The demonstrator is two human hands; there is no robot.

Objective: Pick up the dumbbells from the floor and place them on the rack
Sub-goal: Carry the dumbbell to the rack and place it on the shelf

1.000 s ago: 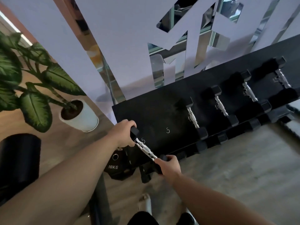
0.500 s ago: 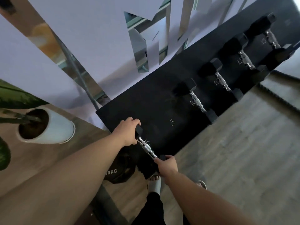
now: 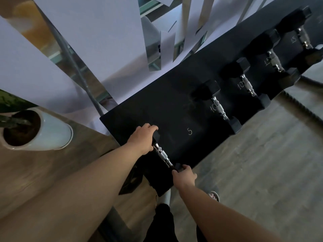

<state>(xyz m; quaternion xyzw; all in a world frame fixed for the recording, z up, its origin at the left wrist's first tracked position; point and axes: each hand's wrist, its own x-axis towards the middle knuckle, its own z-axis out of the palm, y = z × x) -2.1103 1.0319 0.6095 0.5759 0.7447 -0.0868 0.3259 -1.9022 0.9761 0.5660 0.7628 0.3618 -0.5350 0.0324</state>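
Note:
A small black hex dumbbell (image 3: 162,155) with a chrome handle lies at the left end of the black rack (image 3: 167,105), near its front edge. My left hand (image 3: 143,138) grips its far head and my right hand (image 3: 184,174) grips its near head. Just to the right on the rack surface is a painted "5" mark (image 3: 189,131). Further right, several dumbbells rest on the rack, the nearest one (image 3: 219,106) beside a "10" mark.
A white plant pot (image 3: 50,133) stands on the wooden floor at the left. A mirrored wall with white panels runs behind the rack. A black weight plate (image 3: 130,183) sits under the rack's left end. My sandalled feet (image 3: 214,195) are below on the grey floor.
The view has shifted left and closer to the rack. Both hands keep hold of the dumbbell's heads; it sits a little further onto the rack's left end.

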